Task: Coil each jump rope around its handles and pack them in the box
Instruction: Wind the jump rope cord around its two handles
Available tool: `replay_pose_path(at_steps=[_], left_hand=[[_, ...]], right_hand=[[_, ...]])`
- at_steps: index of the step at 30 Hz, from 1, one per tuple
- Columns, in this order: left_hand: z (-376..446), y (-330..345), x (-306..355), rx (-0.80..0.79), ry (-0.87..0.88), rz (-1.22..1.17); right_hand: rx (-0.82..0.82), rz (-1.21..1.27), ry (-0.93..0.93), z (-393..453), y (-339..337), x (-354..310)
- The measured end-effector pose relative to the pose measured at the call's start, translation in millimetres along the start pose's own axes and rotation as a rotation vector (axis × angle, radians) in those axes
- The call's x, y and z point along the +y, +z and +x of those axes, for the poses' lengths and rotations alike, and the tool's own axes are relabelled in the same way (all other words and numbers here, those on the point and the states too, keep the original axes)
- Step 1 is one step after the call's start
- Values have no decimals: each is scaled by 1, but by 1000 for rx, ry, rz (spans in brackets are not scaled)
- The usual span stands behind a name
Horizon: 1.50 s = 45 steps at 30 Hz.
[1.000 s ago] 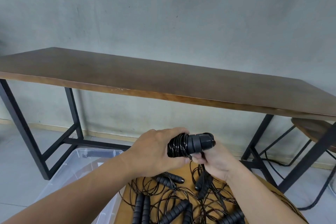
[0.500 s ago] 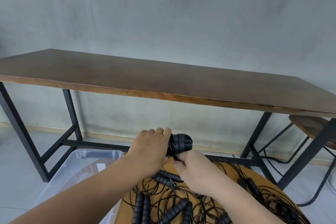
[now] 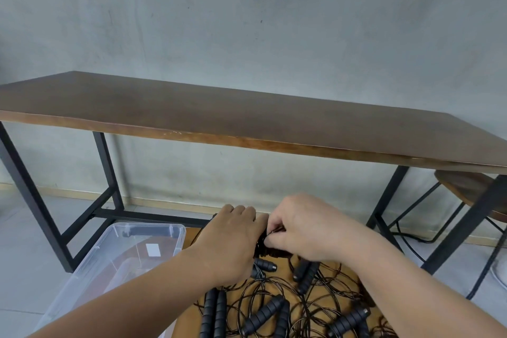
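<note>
Two bare hands are meeting over one black jump rope bundle (image 3: 270,248), a pair of ribbed handles with thin cord wound around them, held just above the round wooden stool top (image 3: 277,285). The left hand (image 3: 233,239) is wrapping its curled fingers over the bundle's left end, while the right hand (image 3: 304,228) is pinching the cord at the bundle's upper right, seemingly tucking the last turn. Most of the bundle is hiding behind the knuckles, so its long axis is hard to read; it appears to be running roughly left to right between the palms. The clear plastic storage box (image 3: 153,230) is sitting on the floor below and to the left, just beside the stool, so the left hand is the nearer one for the drop. Loose black ropes with foam handles (image 3: 263,315) are lying tangled on the stool top beneath the wrists, waiting their turn.
</note>
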<state>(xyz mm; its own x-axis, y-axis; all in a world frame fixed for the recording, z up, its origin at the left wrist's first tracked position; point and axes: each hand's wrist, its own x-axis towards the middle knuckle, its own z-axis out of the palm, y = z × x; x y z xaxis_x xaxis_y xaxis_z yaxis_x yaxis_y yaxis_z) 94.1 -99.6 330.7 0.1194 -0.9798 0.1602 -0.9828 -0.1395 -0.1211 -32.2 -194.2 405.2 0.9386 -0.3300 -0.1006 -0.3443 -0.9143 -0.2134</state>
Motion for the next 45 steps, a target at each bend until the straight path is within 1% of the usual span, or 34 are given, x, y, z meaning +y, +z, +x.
replay_pose_path(at_steps=[6,9,11,14,17,20,23,28,30,33,35,40,43,45], left_hand=[[-6,-8,-9,41,82,-314],[-10,-15,-10,-15,88,-439],[-13,-20,-9,-54,81,-497],[-15,-26,-10,-60,52,-612],[-17,-28,-10,-81,2,-743],[-16,-26,-11,-90,-23,-874],[-14,-19,-14,-57,-35,-936],[-9,-8,-14,12,-95,-1045],[-6,-6,-13,28,-125,-1068],[-1,-5,-16,82,-182,-1014],[1,-4,-16,102,-213,-897],[1,5,-5,159,-244,-520],[3,9,0,182,-233,-351],[5,11,0,169,-233,-232]], right_hand=[[-21,451,-9,13,-17,35],[-32,638,-24,17,-11,46],[-48,772,1,20,-4,52],[-77,1032,30,22,11,63],[-50,1287,84,24,31,68],[-21,1446,131,25,49,67],[35,1605,143,24,59,61],[119,1574,123,22,66,51],[159,1578,173,21,69,48],[192,1550,257,17,75,39],[186,1439,295,15,78,32],[96,1037,323,9,73,20],[2,908,370,4,69,13],[-73,800,358,1,67,8]])
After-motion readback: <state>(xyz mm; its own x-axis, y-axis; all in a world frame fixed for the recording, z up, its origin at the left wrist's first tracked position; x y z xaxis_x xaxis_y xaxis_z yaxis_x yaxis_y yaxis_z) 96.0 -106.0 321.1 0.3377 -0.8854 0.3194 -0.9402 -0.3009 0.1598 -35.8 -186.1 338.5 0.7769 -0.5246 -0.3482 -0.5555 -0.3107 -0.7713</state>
